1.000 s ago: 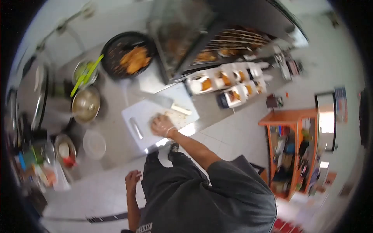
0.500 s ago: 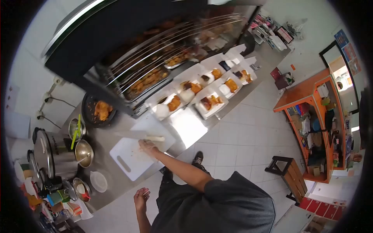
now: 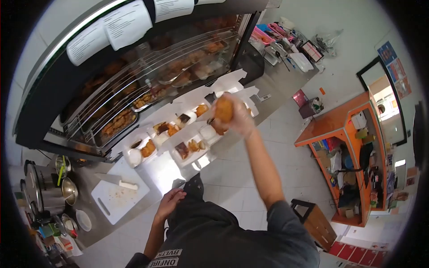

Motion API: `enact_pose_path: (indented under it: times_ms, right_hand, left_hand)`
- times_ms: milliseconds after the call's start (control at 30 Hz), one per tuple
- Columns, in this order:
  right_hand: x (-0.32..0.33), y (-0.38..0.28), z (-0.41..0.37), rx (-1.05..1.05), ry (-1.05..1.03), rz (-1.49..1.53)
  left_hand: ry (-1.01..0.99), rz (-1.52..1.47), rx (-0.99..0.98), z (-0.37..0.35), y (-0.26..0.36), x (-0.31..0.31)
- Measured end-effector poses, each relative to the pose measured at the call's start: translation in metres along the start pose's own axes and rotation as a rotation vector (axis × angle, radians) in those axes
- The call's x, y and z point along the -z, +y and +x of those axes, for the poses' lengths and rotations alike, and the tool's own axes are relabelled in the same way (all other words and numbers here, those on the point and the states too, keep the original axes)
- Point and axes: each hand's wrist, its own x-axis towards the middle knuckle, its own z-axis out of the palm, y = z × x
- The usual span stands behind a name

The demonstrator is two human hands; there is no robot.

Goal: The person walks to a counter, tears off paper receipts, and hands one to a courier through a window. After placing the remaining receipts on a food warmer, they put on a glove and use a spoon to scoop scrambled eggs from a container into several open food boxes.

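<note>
My right hand [image 3: 241,121], in what looks like a thin clear glove, is closed around a golden-brown piece of fried chicken [image 3: 224,109]. It is above the row of white takeaway boxes, hiding part of them. An open box [image 3: 190,146] in the front row holds browned pieces and a dark item; another box [image 3: 142,149] at the left end has white rice and fried pieces. Low beside the counter edge, my left hand [image 3: 171,201] hangs with loosely extended fingers and nothing in it. On the white cutting board [image 3: 127,203] lies a knife [image 3: 127,184] with a pale handle.
A glass display cabinet [image 3: 147,80] with trays of fried food stands behind the boxes. Metal bowls [image 3: 69,191] and a large pot [image 3: 44,187] are at the left. An orange shelf [image 3: 346,123] and a wooden stool [image 3: 315,223] stand to the right.
My right hand has left the knife and board and moved right over the boxes, now gripping fried chicken. The view has shifted right; my left hand is nearer the counter edge.
</note>
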Motion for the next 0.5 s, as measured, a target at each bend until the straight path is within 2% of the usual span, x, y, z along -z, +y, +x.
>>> enact_pose_path:
  times_ms: [67,133,200,300,333,400,433,500]
  right_hand:
    - [0.057,-0.040,0.054,-0.530,-0.086,0.550]
    - [0.103,-0.022,0.115,-0.524,-0.162,0.220]
    - [0.129,0.008,0.157,-0.523,-0.202,0.132]
    - [0.153,0.061,0.204,-0.708,-0.560,-0.373]
    - [0.157,0.085,0.213,-0.712,-0.583,-0.377]
    - [0.159,0.137,0.222,-0.752,-0.925,-0.548]
    - [0.158,0.161,0.226,-0.749,-0.945,-0.541]
    - [0.155,0.194,0.229,-0.604,-1.098,-0.875]
  left_hand:
    - [-0.018,-0.013,-0.007,0.029,0.022,-0.027]
    - [-0.129,0.001,-0.132,0.063,0.045,-0.053]
    - [-0.135,-0.027,-0.110,0.098,0.072,-0.082]
    - [-0.151,0.011,-0.092,0.141,0.107,-0.117]
    - [-0.155,0.072,-0.119,0.155,0.115,-0.128]
    - [-0.137,0.035,-0.149,0.181,0.114,-0.146]
    - [-0.133,0.012,-0.186,0.190,0.115,-0.154]
    - [-0.104,0.055,-0.193,0.200,0.133,-0.171]
